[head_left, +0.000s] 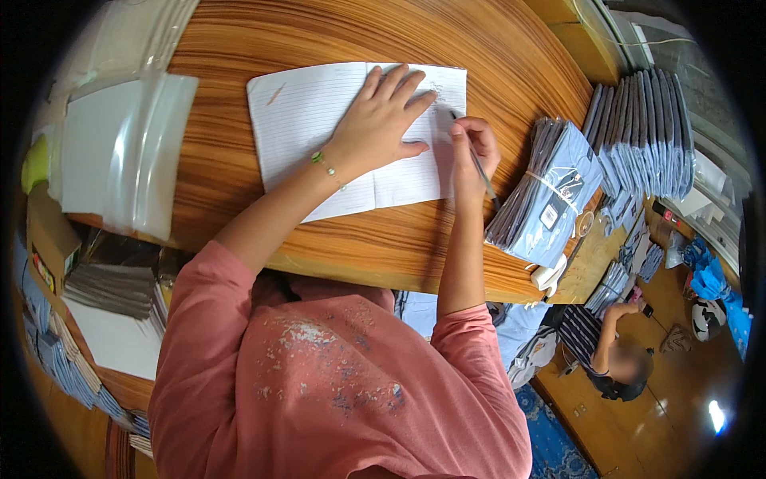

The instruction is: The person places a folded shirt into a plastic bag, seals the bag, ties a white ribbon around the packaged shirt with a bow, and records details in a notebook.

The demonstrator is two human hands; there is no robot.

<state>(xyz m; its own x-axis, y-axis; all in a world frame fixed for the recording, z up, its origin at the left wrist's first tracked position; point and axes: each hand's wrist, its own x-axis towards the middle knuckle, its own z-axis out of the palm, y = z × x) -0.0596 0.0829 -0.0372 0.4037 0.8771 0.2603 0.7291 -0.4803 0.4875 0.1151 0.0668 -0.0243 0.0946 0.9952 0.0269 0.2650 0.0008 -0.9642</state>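
An open lined notebook (307, 120) lies on the wood-grain table (215, 144), with a few lines of handwriting near the top of its right page. My left hand (383, 120) rests flat across the middle of the notebook, fingers spread, a beaded bracelet at the wrist. A pen (481, 169) is gripped in my right hand (475, 148), at the right edge of the right page. Its tip points toward the paper below the writing; whether it touches I cannot tell.
Right of my hand lies a tied bundle of plastic-wrapped blue shirts (546, 191), with a stack of wrapped grey garments (642, 132) beyond it. Clear plastic sheets (132, 152) cover the table's left side. A person (606, 351) is low down at the far right, near folded clothes.
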